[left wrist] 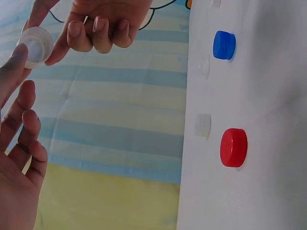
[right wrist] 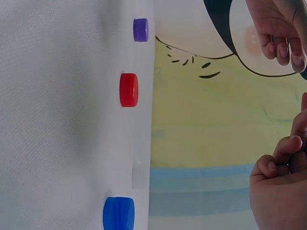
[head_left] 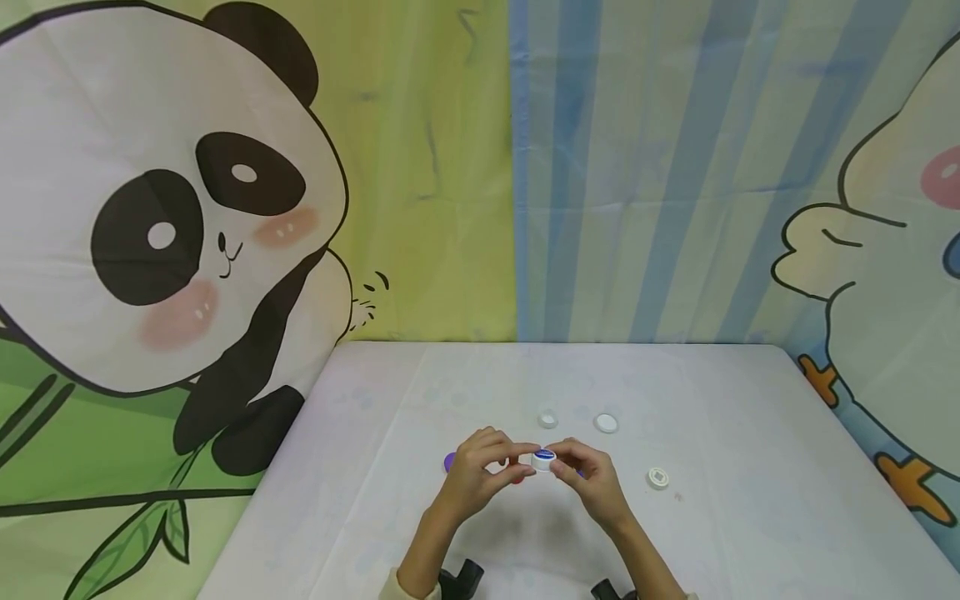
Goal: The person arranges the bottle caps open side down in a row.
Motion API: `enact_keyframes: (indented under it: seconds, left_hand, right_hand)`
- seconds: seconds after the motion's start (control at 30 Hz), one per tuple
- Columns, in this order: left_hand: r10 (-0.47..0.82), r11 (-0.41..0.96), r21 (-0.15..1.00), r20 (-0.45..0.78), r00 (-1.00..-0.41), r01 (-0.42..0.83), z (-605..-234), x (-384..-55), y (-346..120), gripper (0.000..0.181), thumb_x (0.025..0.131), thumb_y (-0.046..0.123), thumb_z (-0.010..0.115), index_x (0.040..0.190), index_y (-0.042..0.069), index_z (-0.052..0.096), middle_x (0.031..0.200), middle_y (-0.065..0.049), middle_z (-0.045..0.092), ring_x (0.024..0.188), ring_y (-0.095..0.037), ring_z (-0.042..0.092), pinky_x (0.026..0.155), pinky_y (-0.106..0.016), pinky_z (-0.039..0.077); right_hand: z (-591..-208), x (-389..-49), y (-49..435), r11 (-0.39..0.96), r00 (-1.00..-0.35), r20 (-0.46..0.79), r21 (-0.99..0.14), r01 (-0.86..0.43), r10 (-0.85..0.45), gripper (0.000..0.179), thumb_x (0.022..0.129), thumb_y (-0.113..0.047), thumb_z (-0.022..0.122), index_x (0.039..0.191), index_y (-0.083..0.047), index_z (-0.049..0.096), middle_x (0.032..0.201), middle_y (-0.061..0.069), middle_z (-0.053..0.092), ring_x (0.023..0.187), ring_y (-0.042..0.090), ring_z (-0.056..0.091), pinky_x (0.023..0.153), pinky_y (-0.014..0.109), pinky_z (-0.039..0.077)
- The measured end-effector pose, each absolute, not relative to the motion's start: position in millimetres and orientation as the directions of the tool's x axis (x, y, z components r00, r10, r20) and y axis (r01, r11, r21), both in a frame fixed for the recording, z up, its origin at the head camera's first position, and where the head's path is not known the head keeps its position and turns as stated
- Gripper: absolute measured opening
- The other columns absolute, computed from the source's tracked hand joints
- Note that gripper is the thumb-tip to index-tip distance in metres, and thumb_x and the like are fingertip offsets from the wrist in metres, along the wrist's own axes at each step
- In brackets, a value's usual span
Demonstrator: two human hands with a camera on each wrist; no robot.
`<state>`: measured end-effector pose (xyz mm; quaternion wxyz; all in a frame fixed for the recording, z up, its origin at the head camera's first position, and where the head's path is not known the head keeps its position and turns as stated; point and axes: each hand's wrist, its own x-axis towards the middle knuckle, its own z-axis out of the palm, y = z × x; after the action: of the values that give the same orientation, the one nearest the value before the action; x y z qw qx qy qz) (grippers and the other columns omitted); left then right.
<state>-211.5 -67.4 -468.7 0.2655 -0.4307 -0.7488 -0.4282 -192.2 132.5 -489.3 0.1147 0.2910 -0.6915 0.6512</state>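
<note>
Above the table, both hands hold a small white bottle cap (head_left: 543, 461) with a blue top between them. My left hand (head_left: 474, 471) pinches its left side with thumb and forefinger, and my right hand (head_left: 596, 482) has thumb and forefinger at its right side. The left wrist view shows the underside of this white cap (left wrist: 39, 47), tilted between the fingertips. In the right wrist view the held cap is out of frame. On the table below are a red cap (left wrist: 234, 147) and a blue cap (left wrist: 224, 45).
A purple cap (head_left: 448, 462) lies left of the hands on the white table (head_left: 390, 400). Farther back are a translucent cap (head_left: 547, 419) and a white cap (head_left: 606, 422). Another white cap (head_left: 657, 477) lies to the right. Printed curtains (head_left: 427, 167) hang behind the table.
</note>
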Motion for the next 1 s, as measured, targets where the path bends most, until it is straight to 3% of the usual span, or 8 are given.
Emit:
enact_keyframes:
  seconds: [0.27,0.6,0.83,1.0]
  left_hand:
    - [0.401,0.283,0.457,0.742,-0.537,0.843,-472,-212,-68,0.033,0.073,0.027,0.073,0.103,0.014,0.068,0.067,0.011,0.053,0.062,-0.01,0.047,0.06,-0.011,0.036]
    - [0.372,0.318,0.51,0.709,-0.6,0.799,-472,-211,-68,0.029,0.073,0.029,0.074,0.099,0.018,0.069,0.067,0.012,0.052,0.067,-0.004,0.046,0.058,-0.013,0.038]
    - [0.368,0.342,0.551,0.667,-0.648,0.761,-475,-213,-69,0.028,0.075,0.032,0.071,0.101,0.022,0.067,0.069,0.014,0.052,0.067,-0.004,0.047,0.059,-0.015,0.039]
    - [0.359,0.371,0.56,0.649,-0.67,0.741,-475,-218,-72,0.026,0.077,0.03,0.07,0.101,0.02,0.067,0.069,0.012,0.052,0.066,-0.005,0.047,0.058,-0.015,0.039]
  right_hand:
    - [-476,-185,128,0.039,-0.787,0.583,-0.798,-0.601,-0.202,0.027,0.074,0.017,0.059,0.096,0.002,0.063,0.073,0.007,0.052,0.066,0.014,0.045,0.054,0.028,0.037]
    - [-467,-182,124,0.093,-0.777,0.604,-0.776,-0.624,-0.176,0.029,0.071,0.011,0.067,0.098,-0.001,0.063,0.069,0.006,0.049,0.064,0.026,0.039,0.055,0.032,0.033]
    - [-469,-185,124,0.18,-0.772,0.616,-0.75,-0.636,-0.157,0.03,0.07,0.004,0.072,0.098,-0.003,0.065,0.068,0.01,0.05,0.063,0.022,0.039,0.053,0.027,0.033]
    - [-482,-197,121,0.296,-0.779,0.613,-0.725,-0.622,-0.135,0.031,0.072,-0.006,0.074,0.101,-0.01,0.066,0.069,0.002,0.053,0.066,0.016,0.041,0.055,0.026,0.035]
